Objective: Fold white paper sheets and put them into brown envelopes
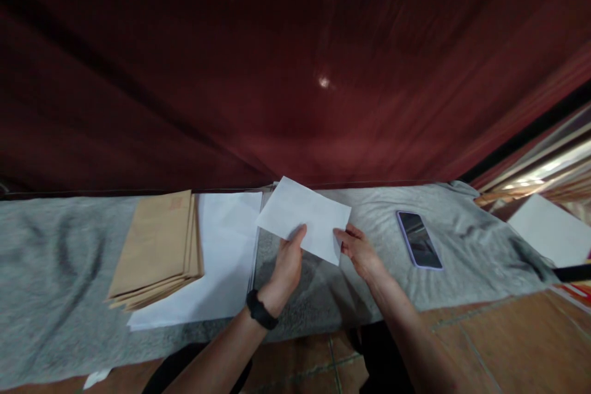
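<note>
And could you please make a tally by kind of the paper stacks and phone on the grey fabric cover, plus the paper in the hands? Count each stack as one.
Stack of brown paper envelopes: 1
Stack of large white paper sheets: 1
Rectangular purple-edged phone: 1
White rectangular paper piece, held: 1
Total: 4

Looks like smooth, matt paper in the white sheet and the pages, like matt brown paper in the envelopes. Shows as soft, napped cloth in the blanket, glossy and glass-like on the phone, faintly shiny on the red panel.
</note>
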The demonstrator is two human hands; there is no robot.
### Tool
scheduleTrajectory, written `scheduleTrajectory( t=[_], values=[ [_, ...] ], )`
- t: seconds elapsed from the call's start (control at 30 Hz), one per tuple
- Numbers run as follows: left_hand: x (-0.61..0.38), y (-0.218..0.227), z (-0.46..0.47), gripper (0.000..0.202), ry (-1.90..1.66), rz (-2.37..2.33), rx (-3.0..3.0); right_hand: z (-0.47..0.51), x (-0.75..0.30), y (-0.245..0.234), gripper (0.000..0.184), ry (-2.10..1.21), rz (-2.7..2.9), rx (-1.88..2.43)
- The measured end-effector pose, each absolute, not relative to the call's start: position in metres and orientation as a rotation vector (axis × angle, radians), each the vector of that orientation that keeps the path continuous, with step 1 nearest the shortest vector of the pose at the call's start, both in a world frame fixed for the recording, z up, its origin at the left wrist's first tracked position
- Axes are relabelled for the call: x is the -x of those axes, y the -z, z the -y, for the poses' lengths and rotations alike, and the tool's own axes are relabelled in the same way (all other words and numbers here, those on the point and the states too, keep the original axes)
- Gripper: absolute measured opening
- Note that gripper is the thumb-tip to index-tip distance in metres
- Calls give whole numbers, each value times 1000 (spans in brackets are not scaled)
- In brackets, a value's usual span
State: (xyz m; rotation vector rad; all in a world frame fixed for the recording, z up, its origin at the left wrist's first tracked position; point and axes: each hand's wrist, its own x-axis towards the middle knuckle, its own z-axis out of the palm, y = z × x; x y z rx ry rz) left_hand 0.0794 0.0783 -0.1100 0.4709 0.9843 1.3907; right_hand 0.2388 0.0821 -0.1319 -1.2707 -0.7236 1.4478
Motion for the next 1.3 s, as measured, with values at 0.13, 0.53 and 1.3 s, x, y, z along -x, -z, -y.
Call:
scheduleTrajectory(
  t=[0.13,0.53,1.3],
  values=[
    [-53,115,-84,40,-1385,-1078,-353,-90,-259,142,32,-1330,942,1398],
    [-2,148,-93,56,-929,-1585,-1200,-98,-272,155,12,-792,1524,1831],
    [-33,129,-52,53,-643,-1889,-2273,-48,-202,174,55,-217,2172,1567]
  ],
)
